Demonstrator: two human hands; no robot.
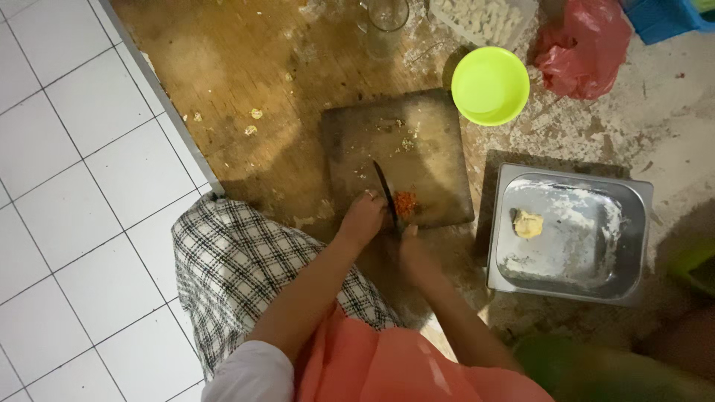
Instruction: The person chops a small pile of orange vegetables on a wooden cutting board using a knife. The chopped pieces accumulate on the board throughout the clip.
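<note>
A dark, worn cutting board (pixel 424 149) lies on a wooden surface in front of me. A small pile of chopped red-orange bits (pixel 406 202) sits near its front edge. My right hand (pixel 413 249) grips the handle of a dark knife (pixel 384 187), whose blade points away from me, just left of the pile. My left hand (pixel 363 219) rests at the board's front edge beside the blade, fingers curled, with nothing visible in it.
A bright green bowl (pixel 490 85) stands beyond the board on the right. A floury steel tray (pixel 625 195) holding a yellowish lump (pixel 527 224) sits to the right. A red plastic bag (pixel 585 46), a glass (pixel 387 18) and a box of pale pieces (pixel 484 18) are at the back. White tiles (pixel 74 186) lie left.
</note>
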